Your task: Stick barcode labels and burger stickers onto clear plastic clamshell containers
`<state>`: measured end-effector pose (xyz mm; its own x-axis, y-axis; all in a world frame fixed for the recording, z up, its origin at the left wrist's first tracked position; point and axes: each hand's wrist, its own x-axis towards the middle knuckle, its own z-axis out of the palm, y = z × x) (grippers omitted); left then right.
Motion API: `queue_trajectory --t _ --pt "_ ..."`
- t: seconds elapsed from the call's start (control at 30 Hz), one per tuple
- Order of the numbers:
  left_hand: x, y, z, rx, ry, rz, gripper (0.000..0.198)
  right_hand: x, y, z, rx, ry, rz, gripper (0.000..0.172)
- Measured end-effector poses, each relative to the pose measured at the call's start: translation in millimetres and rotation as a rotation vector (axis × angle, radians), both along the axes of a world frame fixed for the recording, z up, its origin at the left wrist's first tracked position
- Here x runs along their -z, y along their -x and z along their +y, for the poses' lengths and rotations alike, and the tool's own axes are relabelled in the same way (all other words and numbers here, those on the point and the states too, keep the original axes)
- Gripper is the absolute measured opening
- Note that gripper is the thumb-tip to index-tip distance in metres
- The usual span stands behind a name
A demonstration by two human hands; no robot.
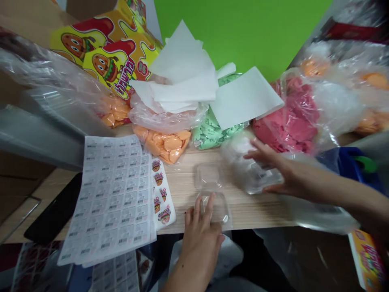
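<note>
A clear plastic clamshell box [209, 177] lies opened flat near the table's front edge, its two halves one behind the other. My left hand [202, 231] rests its outstretched fingertips on the near half. To the right, my right hand [273, 166] has thumb and fingers spread beside a blurred, clear plastic bundle [247, 164]. Whether that hand touches the bundle I cannot tell. Left of the box is a sheet of burger stickers [164, 202], partly under printed barcode label sheets [114, 194].
Bags of orange pieces [168, 144], green pieces [209, 129] and pink pieces [291, 117] line the back. White paper sheets [246, 97] lie over some bags. Yellow burger-print boxes [112, 65] stand back left. A black phone-like slab [56, 211] lies left; a blue container [354, 164] right.
</note>
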<state>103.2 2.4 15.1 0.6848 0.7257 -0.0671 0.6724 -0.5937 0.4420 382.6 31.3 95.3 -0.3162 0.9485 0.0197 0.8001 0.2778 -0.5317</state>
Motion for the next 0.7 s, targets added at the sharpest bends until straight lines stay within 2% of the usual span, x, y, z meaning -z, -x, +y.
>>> queue_trajectory --t 0.1,0.17,0.2,0.27,0.3,0.33,0.37,0.47,0.53,0.63,0.7 --pt "-4.4 1.7 -0.2 0.011 0.025 -0.016 0.007 18.8 -0.1 -2.4 -0.069 0.041 -0.037 0.096" --pt "-9.7 6.9 -3.4 0.011 0.042 -0.036 0.011 17.2 10.9 -8.2 0.028 -0.059 -0.013 0.095" --pt "-12.4 11.2 -6.2 0.011 0.038 -0.061 0.014 14.1 19.9 -12.4 0.137 -0.16 0.036 0.088" --pt "-16.3 22.6 -13.3 0.031 0.015 -0.124 0.018 9.9 43.7 -22.0 0.401 -0.364 0.186 0.054" --pt "-17.0 29.1 -17.5 0.047 0.0 -0.152 0.018 11.1 57.3 -26.6 0.502 -0.385 0.307 0.031" --pt "-16.8 35.6 -21.7 0.068 -0.013 -0.17 0.016 15.3 71.1 -30.7 0.517 -0.312 0.376 0.014" --pt "-15.6 41.7 -25.9 0.082 -0.018 -0.18 0.014 22.2 84.2 -33.8 0.506 -0.205 0.437 0.008" --pt "-7.8 54.0 -36.1 0.041 -0.007 -0.225 0.013 50.7 111.7 -37.7 0.464 0.036 0.524 0.008" --pt "-1.6 56.4 -39.8 -0.002 0.002 -0.276 0.016 66.2 117.9 -36.2 0.456 0.107 0.545 0.022" --pt "5.0 54.4 -39.8 -0.014 -0.006 -0.323 0.017 74.9 116.0 -31.4 0.385 0.195 0.565 0.052" --pt "6.6 52.0 -37.1 0.003 -0.02 -0.334 0.015 74.1 113.6 -28.0 0.333 0.233 0.571 0.056"
